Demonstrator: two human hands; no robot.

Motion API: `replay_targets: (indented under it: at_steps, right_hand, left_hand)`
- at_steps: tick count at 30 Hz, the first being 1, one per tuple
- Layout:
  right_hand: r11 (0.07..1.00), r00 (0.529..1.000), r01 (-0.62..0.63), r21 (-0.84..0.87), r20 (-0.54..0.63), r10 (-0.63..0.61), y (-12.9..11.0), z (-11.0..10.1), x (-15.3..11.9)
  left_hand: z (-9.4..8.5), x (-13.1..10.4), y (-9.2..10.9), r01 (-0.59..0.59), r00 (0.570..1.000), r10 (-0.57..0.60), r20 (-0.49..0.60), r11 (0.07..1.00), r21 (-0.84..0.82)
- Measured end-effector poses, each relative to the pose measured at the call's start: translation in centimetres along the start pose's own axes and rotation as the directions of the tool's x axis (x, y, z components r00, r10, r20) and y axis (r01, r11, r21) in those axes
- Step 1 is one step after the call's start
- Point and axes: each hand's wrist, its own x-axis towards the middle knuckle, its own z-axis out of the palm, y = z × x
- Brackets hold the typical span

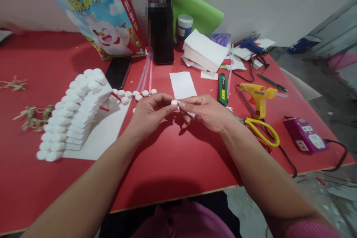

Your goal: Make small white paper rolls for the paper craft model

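Observation:
Over the middle of the red table (167,160), my left hand (150,113) and my right hand (209,111) meet at the fingertips. Between them is a small white round piece (174,102), pinched by thumb and finger of each hand. A white card (183,83) lies flat just beyond my hands, its near part partly hidden by my right hand. Several loose white round pieces (128,94) are scattered past my left hand. To the left, a curved, stepped structure of white round pieces and cards (80,115) stands on a white sheet (111,130).
At the right are a green cutter (222,89), a yellow glue gun (258,96), yellow-handled scissors (263,132) and a purple power socket (305,135) with its cable. A white paper stack (205,50), jar (184,28), black phone (118,72) and printed bag (97,15) stand or lie behind.

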Motion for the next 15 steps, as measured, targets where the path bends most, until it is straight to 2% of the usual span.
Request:
replay_targets:
  at_steps: [6,10,12,15]
  right_hand:
    - [0.951,0.963,0.114,-0.289,-0.204,-0.178,0.1,0.3,-0.2]
    - [0.858,0.910,0.150,-0.492,-0.271,-0.314,0.3,1.2,-0.3]
    - [0.758,0.870,0.190,-0.624,-0.251,-0.425,0.4,1.5,-0.4]
    - [0.584,0.813,0.306,-0.752,-0.113,-0.571,0.5,1.6,-0.5]
  left_hand:
    - [0.0,0.1,-0.4,-0.018,0.998,0.023,-0.062,0.997,0.080]
    - [0.6,0.0,-0.8,-0.006,0.990,0.012,-0.140,0.999,0.042]
    - [0.7,0.0,-0.9,-0.003,0.986,0.006,-0.165,1.000,0.018]
    - [0.6,0.0,-0.8,0.010,0.987,-0.015,-0.161,0.999,-0.030]
